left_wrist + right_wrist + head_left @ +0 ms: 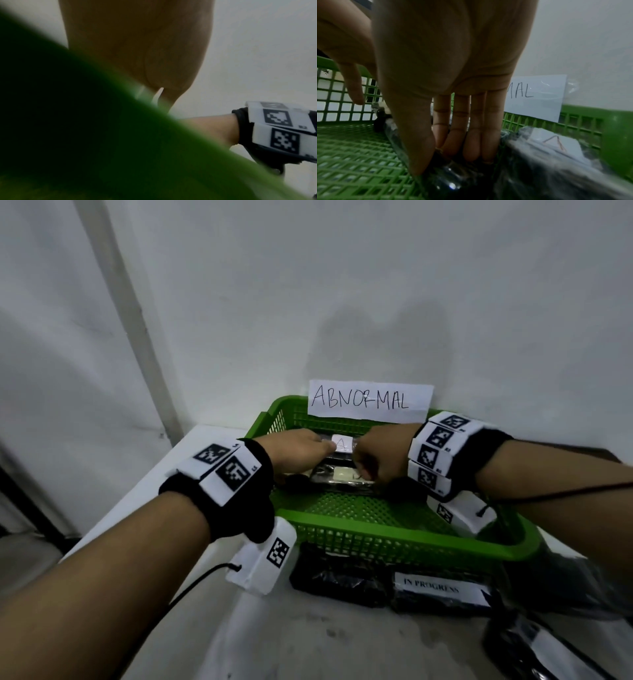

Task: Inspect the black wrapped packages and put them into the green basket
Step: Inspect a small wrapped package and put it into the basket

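A green mesh basket (376, 529) stands against the wall. Inside it lies a black wrapped package (329, 479) with a pale label. My left hand (294, 453) covers its left end, and my right hand (373, 460) is at its right end. In the right wrist view my right hand (441, 161) pinches the shiny package (447, 180) between thumb and fingers, low over the basket floor (351, 155). My left hand (351, 54) shows at the far end with one finger hanging down. A second package (342, 444) marked "A" lies just behind. The left wrist view shows only my palm (137, 47) and the blurred basket rim (102, 135).
A paper sign reading ABNORMAL (370, 402) is stuck on the wall above the basket's back edge. In front of the basket, more black packages (335, 580) lie on the table (308, 638), one under an IN PROGRESS label (435, 589). Another package (534, 648) lies at the lower right.
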`<state>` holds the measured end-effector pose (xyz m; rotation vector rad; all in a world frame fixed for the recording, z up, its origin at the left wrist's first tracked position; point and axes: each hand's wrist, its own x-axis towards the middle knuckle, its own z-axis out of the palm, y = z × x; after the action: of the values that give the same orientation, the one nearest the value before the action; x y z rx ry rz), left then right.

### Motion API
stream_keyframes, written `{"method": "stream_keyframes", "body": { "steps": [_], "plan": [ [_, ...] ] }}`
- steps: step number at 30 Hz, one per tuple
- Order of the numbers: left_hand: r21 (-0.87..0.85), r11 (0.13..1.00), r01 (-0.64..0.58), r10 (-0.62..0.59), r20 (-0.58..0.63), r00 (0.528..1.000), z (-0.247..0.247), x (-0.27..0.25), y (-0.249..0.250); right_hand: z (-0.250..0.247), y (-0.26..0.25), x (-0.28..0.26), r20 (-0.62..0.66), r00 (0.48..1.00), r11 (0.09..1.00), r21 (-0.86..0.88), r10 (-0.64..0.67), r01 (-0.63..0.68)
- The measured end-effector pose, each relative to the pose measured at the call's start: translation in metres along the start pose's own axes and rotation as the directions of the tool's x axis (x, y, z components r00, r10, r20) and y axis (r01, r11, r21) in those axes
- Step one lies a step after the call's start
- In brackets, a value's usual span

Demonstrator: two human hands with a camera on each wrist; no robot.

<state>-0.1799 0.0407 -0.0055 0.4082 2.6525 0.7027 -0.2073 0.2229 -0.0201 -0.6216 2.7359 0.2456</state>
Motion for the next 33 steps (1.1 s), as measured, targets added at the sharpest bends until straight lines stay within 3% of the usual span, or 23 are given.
{"method": "stream_keyframes", "body": {
  "steps": [4,7,9,11,14,17,19,21,24,26,29,33],
  "plan": [
    [0.104,0.994,-0.016,0.014,0.014,1.000,-0.003,-0.009,0.008,-0.011,0.001,-0.010,-0.028,0.999,0.999,0.031,0.021,-0.020],
    [0.124,0.991,-0.042,0.042,-0.004,0.999,-0.009,-0.017,0.012,-0.032,0.000,-0.029,-0.151,0.987,0.995,0.086,0.054,-0.041],
    [0.108,0.991,-0.084,0.093,-0.081,0.992,-0.016,-0.025,0.017,-0.049,-0.002,-0.050,-0.259,0.961,0.989,0.130,0.098,-0.066],
    [0.093,0.982,-0.163,0.179,-0.212,0.961,-0.024,-0.040,0.022,-0.062,-0.007,-0.073,-0.339,0.932,0.982,0.171,0.132,-0.077],
    [-0.031,0.951,-0.306,0.264,-0.430,0.864,-0.022,-0.074,0.030,-0.065,-0.024,-0.115,-0.410,0.898,0.969,0.237,0.160,-0.064],
    [-0.069,0.920,-0.387,0.301,-0.509,0.807,-0.004,-0.108,0.031,-0.047,-0.050,-0.153,-0.395,0.908,0.959,0.282,0.138,-0.023],
    [-0.065,0.925,-0.373,0.299,-0.480,0.825,0.013,-0.124,0.025,-0.026,-0.069,-0.169,-0.280,0.955,0.952,0.306,0.096,-0.006],
    [-0.023,0.949,-0.313,0.281,-0.388,0.878,0.030,-0.132,0.017,-0.004,-0.083,-0.174,-0.136,0.989,0.959,0.284,0.051,-0.010],
    [0.110,0.984,-0.143,0.148,-0.037,0.988,0.053,-0.136,0.001,0.024,-0.094,-0.169,0.009,1.000,0.957,0.289,0.023,-0.025],
    [0.182,0.980,-0.076,0.061,0.087,0.994,0.065,-0.132,-0.009,0.037,-0.098,-0.161,0.020,0.999,0.945,0.325,0.042,-0.047],
    [0.156,0.984,-0.082,0.081,0.010,0.997,0.073,-0.127,-0.020,0.048,-0.103,-0.153,0.014,0.996,0.941,0.328,0.086,-0.086],
    [0.332,0.937,-0.107,0.129,-0.046,0.991,0.083,-0.124,-0.028,0.047,-0.107,-0.151,0.004,0.996,0.958,0.274,0.087,-0.085]
  ]
}}
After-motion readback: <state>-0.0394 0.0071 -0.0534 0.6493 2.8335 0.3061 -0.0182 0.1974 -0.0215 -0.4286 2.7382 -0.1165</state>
